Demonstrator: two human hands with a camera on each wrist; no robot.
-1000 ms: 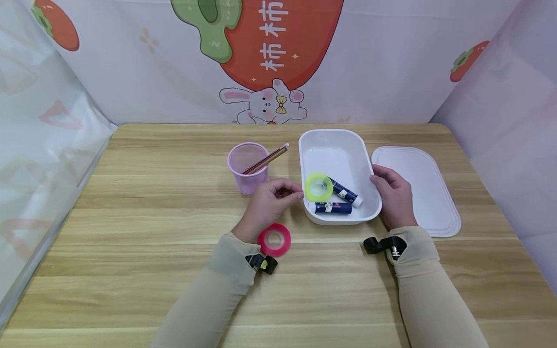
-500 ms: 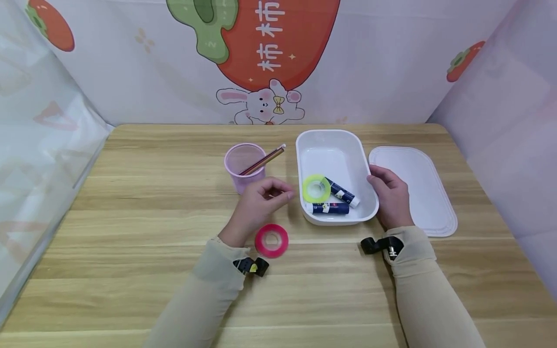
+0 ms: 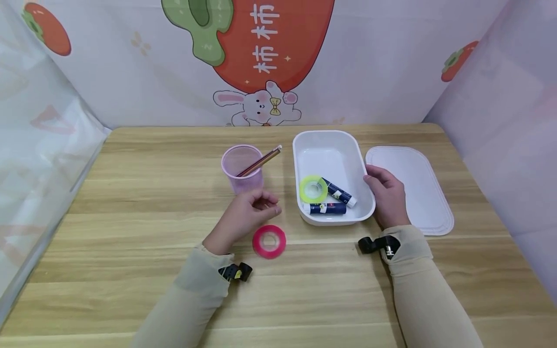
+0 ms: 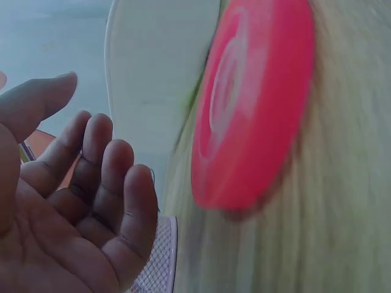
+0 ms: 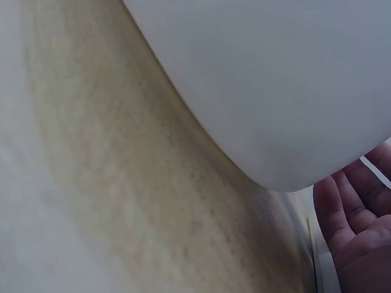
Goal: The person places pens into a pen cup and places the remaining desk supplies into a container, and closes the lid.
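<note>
In the head view my left hand [image 3: 245, 215] hovers over the table between a pink mesh cup [image 3: 243, 181] and a roll of red tape [image 3: 262, 251]. Its fingers are loosely bent and hold nothing, as the left wrist view also shows. My right hand [image 3: 387, 193] holds the right rim of a white plastic box [image 3: 332, 222], thumb at the edge and fingers against the outer wall. Inside the box lie a roll of yellow-green tape [image 3: 303, 193] and two dark blue glue sticks [image 3: 332, 208], all near its front end.
Brown pencils [image 3: 261, 163] lean out of the mesh cup toward the right. A white lid [image 3: 417, 188] lies flat on the wooden table [image 3: 143, 217], right of the box and partly behind my right hand. Printed cloth [image 3: 370, 63] borders the table's back and sides.
My left hand has drawn away from the box's left rim, moving left and slightly toward me. The right hand stays at the box, and the contents lie as before.
</note>
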